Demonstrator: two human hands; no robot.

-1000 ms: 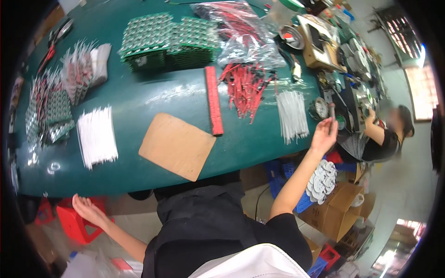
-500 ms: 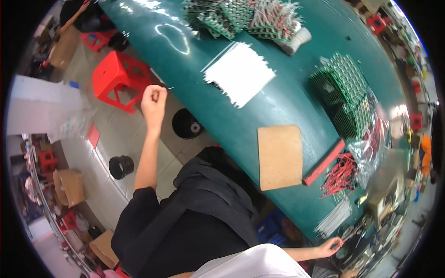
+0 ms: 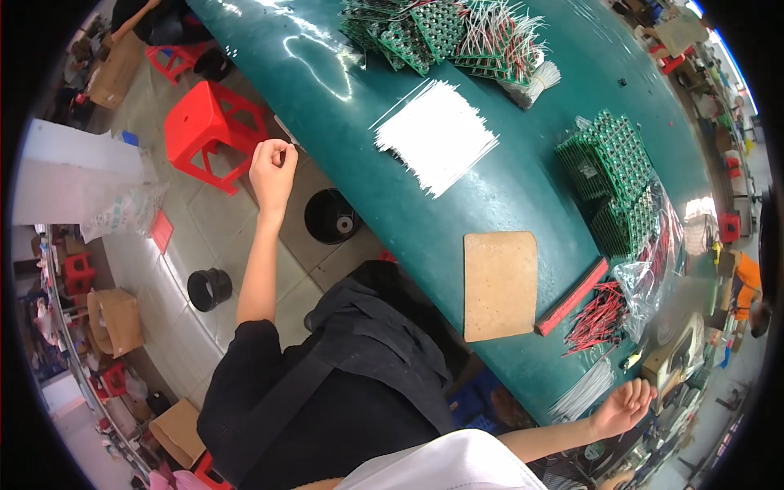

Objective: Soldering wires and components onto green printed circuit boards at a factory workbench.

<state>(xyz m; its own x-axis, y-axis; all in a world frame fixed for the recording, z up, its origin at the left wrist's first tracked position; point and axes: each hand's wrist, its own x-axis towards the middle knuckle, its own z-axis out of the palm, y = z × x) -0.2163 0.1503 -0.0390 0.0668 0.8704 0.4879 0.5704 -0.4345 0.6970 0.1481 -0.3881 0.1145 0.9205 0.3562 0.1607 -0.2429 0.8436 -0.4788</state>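
My left hand [image 3: 273, 178] is raised past the table's left edge, over the floor. Its thumb and fingertips are pinched together. Whatever lies between them is too small to make out. Over the table's lower right corner is my right hand [image 3: 622, 408], fingers curled inward, their grip hidden. Close beside it lies a bundle of thin white wires [image 3: 585, 390]. Just beyond that is a pile of red and black wires [image 3: 599, 317]. A wide stack of white strips [image 3: 438, 137] rests farther up the table, and a tan board [image 3: 501, 286] lies nearer to me.
The green table [image 3: 425, 237] runs diagonally. Stacked green circuit boards [image 3: 611, 167] stand at its right; more boards [image 3: 408, 37] with wires lie at the far end. A red bar [image 3: 573, 296] sits beside the tan board. A red stool [image 3: 204, 126] and black bucket [image 3: 331, 216] stand on the floor.
My right hand has moved up and to the right, away from the white wire bundle. A thin strand that stuck out of my left hand's pinch no longer shows. The view has shifted slightly.
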